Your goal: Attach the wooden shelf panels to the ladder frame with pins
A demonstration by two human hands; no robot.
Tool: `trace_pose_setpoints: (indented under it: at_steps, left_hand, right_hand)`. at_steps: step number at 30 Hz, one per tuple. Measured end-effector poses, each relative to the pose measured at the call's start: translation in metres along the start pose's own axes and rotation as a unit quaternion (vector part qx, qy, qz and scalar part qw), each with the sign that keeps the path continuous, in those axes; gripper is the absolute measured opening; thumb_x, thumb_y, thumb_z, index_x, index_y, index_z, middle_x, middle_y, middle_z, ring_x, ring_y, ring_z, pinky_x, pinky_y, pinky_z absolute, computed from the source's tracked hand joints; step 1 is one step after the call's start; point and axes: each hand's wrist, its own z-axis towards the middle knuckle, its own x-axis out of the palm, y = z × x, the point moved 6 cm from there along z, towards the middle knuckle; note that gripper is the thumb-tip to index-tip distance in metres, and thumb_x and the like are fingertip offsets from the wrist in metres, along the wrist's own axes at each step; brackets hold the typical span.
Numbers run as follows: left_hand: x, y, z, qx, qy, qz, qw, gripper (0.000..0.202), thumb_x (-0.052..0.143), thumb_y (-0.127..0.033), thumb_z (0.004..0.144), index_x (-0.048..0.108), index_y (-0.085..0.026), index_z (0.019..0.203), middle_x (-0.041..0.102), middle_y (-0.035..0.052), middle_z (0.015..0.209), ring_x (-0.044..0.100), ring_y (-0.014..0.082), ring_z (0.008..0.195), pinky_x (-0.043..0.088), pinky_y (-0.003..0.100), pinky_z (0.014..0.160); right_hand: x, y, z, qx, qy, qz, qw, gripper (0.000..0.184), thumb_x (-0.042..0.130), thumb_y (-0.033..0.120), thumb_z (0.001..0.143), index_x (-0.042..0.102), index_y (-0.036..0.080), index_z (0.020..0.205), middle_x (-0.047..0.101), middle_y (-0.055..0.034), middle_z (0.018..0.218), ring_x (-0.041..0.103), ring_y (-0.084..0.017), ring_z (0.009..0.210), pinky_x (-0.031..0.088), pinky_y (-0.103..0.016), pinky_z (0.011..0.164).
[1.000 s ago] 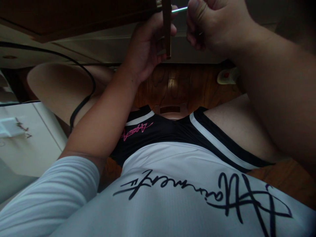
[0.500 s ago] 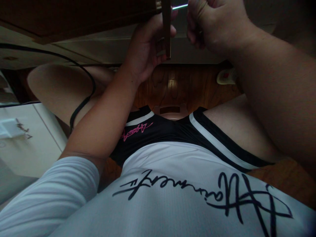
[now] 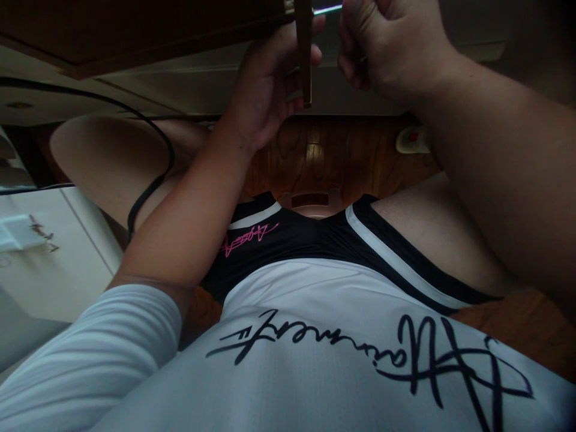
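Note:
At the top middle, my left hand is wrapped around a narrow wooden board seen edge-on. Some of its fingertips show past the board's right side, others press near its lower end. To the right, my right hand is closed in a fist around what looks like a screwdriver. Only a thin shiny metal shaft shows, running left to the board; the handle is hidden in the fist. A small brassy metal piece sits left of the board at the frame's top edge.
A dark wooden panel overhangs the upper left. A black cable curves over my bent leg. A pale cabinet stands at left. Between my legs is a pinkish-brown stool on the wooden floor, with a pale slipper beyond.
My right hand has shifted slightly left and up, with the metal shaft. My left hand keeps its hold on the board, and an upper fingertip shows a little more.

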Motion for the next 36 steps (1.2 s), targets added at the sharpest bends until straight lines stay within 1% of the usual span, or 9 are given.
trace_pose_setpoints:
  at_steps: [3,6,14,18,23,25,29,32,36]
  left_hand:
    - [0.0,0.0,-0.001,-0.016,-0.019,-0.005,1.0,0.028,0.045,-0.026,0.1,0.071,-0.022,0.091,0.068,-0.003,0.077,0.061,0.0097,0.064,0.048,0.02,0.055]
    - [-0.001,0.0,-0.001,-0.034,-0.036,0.008,0.999,0.03,0.042,-0.026,0.101,0.071,-0.024,0.091,0.068,-0.0038,0.078,0.062,0.0082,0.063,0.046,0.019,0.057]
    - [-0.002,0.001,0.002,-0.007,-0.001,0.005,1.0,0.03,0.041,-0.024,0.101,0.07,-0.02,0.095,0.067,-0.0038,0.079,0.062,0.0072,0.064,0.05,0.018,0.056]
    - [0.0,-0.001,-0.001,-0.007,0.001,-0.002,1.0,0.028,0.041,-0.024,0.102,0.067,-0.014,0.102,0.065,-0.0027,0.079,0.063,0.0092,0.063,0.05,0.019,0.053]
    - [0.0,-0.001,-0.002,-0.008,-0.001,0.01,1.0,0.028,0.041,-0.025,0.102,0.067,-0.014,0.103,0.063,-0.0024,0.081,0.064,0.01,0.063,0.049,0.02,0.052]
    - [-0.001,-0.001,-0.002,-0.006,-0.004,0.007,1.0,0.027,0.043,-0.025,0.102,0.067,-0.014,0.103,0.063,-0.0028,0.08,0.063,0.009,0.063,0.05,0.02,0.054]
    - [-0.002,0.001,-0.002,-0.018,-0.012,0.011,1.0,0.028,0.043,-0.025,0.101,0.07,-0.02,0.096,0.065,-0.0041,0.079,0.062,0.0082,0.062,0.047,0.02,0.053]
    - [-0.002,0.001,-0.001,-0.016,-0.01,0.015,1.0,0.03,0.042,-0.027,0.101,0.071,-0.022,0.094,0.066,-0.0041,0.078,0.061,0.0088,0.063,0.046,0.021,0.052]
    - [-0.001,0.001,-0.001,-0.002,0.002,0.013,1.0,0.03,0.042,-0.026,0.101,0.07,-0.021,0.095,0.068,-0.0041,0.078,0.061,0.0093,0.065,0.048,0.021,0.053]
  right_hand:
    - [0.001,0.001,-0.001,0.017,-0.041,-0.016,0.999,0.045,0.05,0.028,0.101,0.048,0.017,0.057,0.039,0.0062,0.044,0.04,-0.004,0.034,0.024,-0.02,0.034]
    - [0.002,0.004,-0.003,0.025,-0.053,-0.012,0.998,0.047,0.047,0.023,0.101,0.044,0.018,0.054,0.036,0.0063,0.043,0.039,-0.004,0.034,0.023,-0.02,0.034]
    - [-0.001,-0.001,-0.001,0.006,-0.017,-0.006,1.0,0.044,0.056,0.038,0.097,0.049,0.017,0.058,0.041,0.0068,0.045,0.04,-0.005,0.034,0.025,-0.02,0.033]
    - [-0.001,-0.007,0.002,0.001,-0.004,0.01,1.0,0.045,0.053,0.037,0.098,0.05,0.017,0.058,0.042,0.0057,0.045,0.04,-0.006,0.034,0.025,-0.022,0.033]
    - [0.001,-0.011,0.006,0.011,0.031,0.06,0.998,0.05,0.057,0.045,0.094,0.048,0.018,0.054,0.044,0.0038,0.043,0.048,-0.01,0.033,0.029,-0.024,0.029]
    - [0.003,-0.01,0.006,0.044,0.021,0.082,0.995,0.045,0.058,0.036,0.094,0.046,0.018,0.054,0.044,0.0045,0.043,0.047,-0.01,0.032,0.03,-0.023,0.028]
    - [0.003,-0.007,0.001,0.161,-0.058,0.142,0.975,0.037,0.043,0.002,0.088,0.04,0.018,0.055,0.037,0.0079,0.042,0.034,-0.006,0.027,0.026,-0.021,0.029]
    - [0.007,-0.004,-0.002,0.241,-0.037,0.197,0.95,0.037,0.033,0.007,0.091,0.036,0.019,0.056,0.026,0.0083,0.045,0.025,-0.005,0.026,0.017,-0.021,0.03]
    - [0.011,-0.001,-0.007,0.326,0.031,0.269,0.906,0.035,0.022,0.016,0.096,0.038,0.018,0.064,0.022,0.0096,0.052,0.023,-0.002,0.03,0.019,-0.019,0.035]
